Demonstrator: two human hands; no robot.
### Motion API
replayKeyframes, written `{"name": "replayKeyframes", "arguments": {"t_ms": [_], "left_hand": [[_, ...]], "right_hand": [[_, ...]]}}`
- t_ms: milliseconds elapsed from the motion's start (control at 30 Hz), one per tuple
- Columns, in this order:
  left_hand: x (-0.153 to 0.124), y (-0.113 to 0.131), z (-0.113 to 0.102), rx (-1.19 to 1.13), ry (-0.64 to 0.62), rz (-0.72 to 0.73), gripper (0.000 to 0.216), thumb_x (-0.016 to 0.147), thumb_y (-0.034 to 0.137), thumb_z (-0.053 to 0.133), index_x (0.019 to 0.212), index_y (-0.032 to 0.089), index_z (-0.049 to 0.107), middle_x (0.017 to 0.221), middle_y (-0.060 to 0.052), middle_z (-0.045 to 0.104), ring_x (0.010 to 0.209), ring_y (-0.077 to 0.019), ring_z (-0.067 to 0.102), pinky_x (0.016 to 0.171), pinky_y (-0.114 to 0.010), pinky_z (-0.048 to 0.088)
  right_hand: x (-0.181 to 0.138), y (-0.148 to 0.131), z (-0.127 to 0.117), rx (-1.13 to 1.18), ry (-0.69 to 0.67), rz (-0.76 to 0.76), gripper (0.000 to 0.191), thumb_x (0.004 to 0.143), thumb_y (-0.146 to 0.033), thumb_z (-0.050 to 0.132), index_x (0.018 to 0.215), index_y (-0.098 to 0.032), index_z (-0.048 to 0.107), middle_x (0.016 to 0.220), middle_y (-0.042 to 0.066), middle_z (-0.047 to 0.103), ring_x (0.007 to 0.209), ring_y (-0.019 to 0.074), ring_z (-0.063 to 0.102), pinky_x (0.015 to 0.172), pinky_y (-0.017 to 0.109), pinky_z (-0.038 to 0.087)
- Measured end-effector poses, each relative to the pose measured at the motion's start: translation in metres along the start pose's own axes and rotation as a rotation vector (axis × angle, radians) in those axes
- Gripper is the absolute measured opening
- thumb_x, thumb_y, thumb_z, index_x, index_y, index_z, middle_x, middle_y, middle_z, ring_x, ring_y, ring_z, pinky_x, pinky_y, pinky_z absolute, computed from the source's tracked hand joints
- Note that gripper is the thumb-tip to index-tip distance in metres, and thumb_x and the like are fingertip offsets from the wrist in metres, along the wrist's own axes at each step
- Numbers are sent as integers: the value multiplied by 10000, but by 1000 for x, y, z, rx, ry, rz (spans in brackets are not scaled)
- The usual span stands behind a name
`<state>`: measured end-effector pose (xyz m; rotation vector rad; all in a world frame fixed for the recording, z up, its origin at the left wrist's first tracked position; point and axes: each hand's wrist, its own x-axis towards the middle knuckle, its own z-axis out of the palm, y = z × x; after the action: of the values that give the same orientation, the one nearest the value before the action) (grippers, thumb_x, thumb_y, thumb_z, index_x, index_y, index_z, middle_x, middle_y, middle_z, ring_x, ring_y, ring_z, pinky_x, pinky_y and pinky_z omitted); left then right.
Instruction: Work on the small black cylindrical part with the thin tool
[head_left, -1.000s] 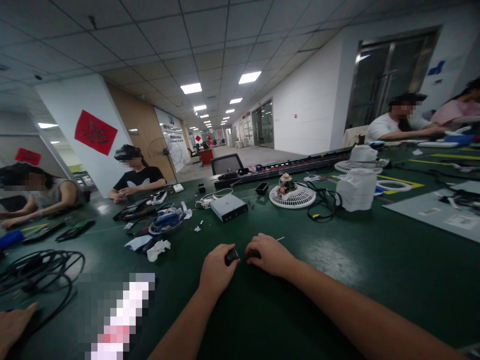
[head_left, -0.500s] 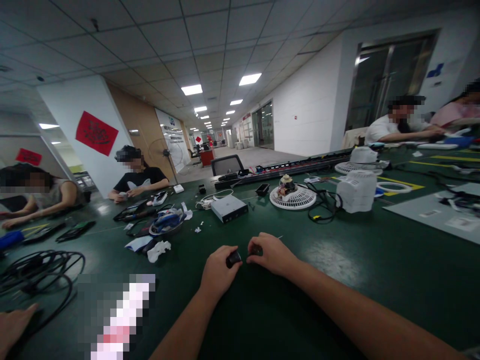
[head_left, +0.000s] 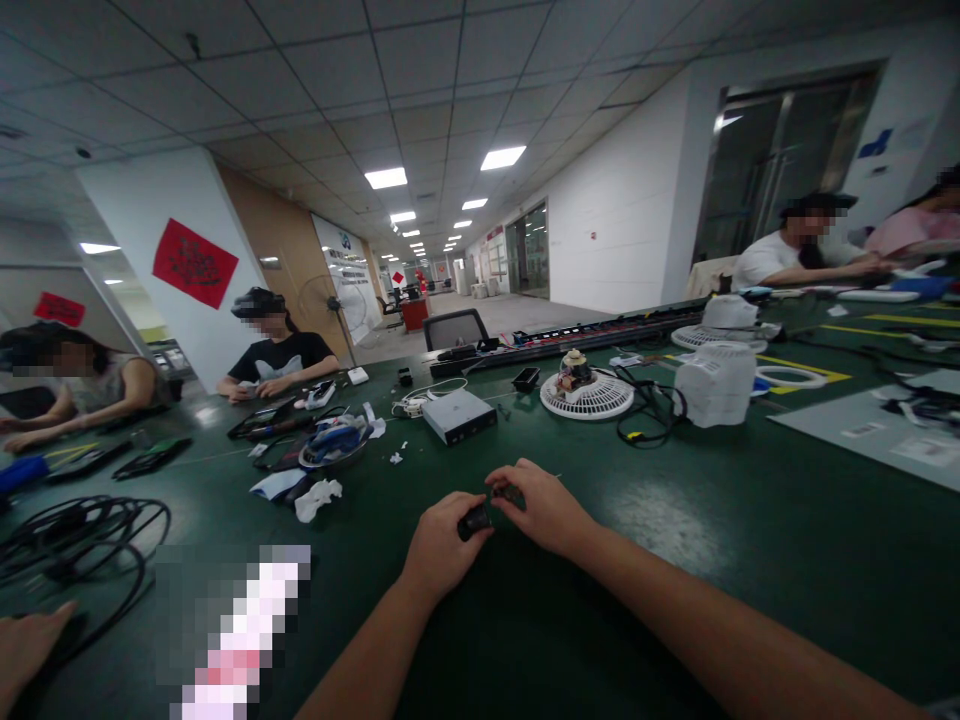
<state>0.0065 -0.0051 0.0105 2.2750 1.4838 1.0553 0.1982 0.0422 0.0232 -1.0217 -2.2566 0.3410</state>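
Over the green table, my left hand is closed around a small black cylindrical part, its end turned toward the other hand. Close beside it, my right hand pinches a small dark brownish piece, mostly hidden by the fingers and too small to name. The fingertips of both hands almost meet; whether the two pieces touch I cannot tell. Beyond the hands lies a silver box-shaped drive with a black front.
White fan grille with a motor on it, and a white plastic housing, stand at the back right. Crumpled white paper and coiled black cables lie left. Another person's hand is at the lower left edge; co-workers sit around.
My left hand has shifted slightly right with the black cylindrical part. My right hand has risen a little and its fingertips have come nearer to the left hand.
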Motion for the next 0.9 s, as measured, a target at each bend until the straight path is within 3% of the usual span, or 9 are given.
{"name": "replayKeyframes", "arguments": {"t_ms": [100,200,300,400,500,600,900], "left_hand": [[-1,1,-1,-18,5,15,349,758,131,748,1090,230,701,1067,-46,728,989,-228,676,907,-360,525],[-1,1,-1,-26,31,20,344,760,125,750,1082,235,700,1052,-39,725,977,-220,673,893,-341,523],[-1,2,-1,-38,47,20,321,764,121,749,1061,234,700,1030,-30,724,962,-211,673,875,-323,522],[-1,2,0,-47,57,29,308,775,126,740,1060,236,700,1025,-32,724,961,-210,671,870,-318,522],[-1,2,0,-44,51,26,330,772,132,747,1083,229,698,1051,-41,726,979,-214,671,887,-325,522],[-2,2,0,-37,10,16,325,772,156,757,1086,226,703,1064,-48,733,982,-221,676,896,-335,522],[-3,6,-3,-30,-135,68,309,829,228,712,1137,231,687,1092,-60,726,1006,-233,664,923,-363,515]], "right_hand": [[0,1,2,3,-6,-5,207,848,-101,645,999,-215,728,954,50,657,853,170,624,807,289,496],[0,1,3,4,62,-124,192,842,-69,655,891,-224,758,987,52,675,953,196,599,844,313,485],[-1,0,2,-5,89,-158,220,845,-92,672,967,-249,766,976,46,681,957,205,582,827,322,479],[-2,-1,1,16,30,-157,270,862,-105,658,1067,-255,749,927,37,702,915,200,585,796,312,473],[-2,1,3,46,-15,-136,236,842,-73,659,994,-222,761,867,37,715,879,195,599,776,299,473],[-1,4,5,74,-33,-118,191,800,-44,684,866,-206,762,821,33,707,843,185,613,749,280,479],[-2,3,-2,58,-21,-114,93,777,-116,741,806,-202,725,825,17,689,866,188,598,756,290,461]]}}
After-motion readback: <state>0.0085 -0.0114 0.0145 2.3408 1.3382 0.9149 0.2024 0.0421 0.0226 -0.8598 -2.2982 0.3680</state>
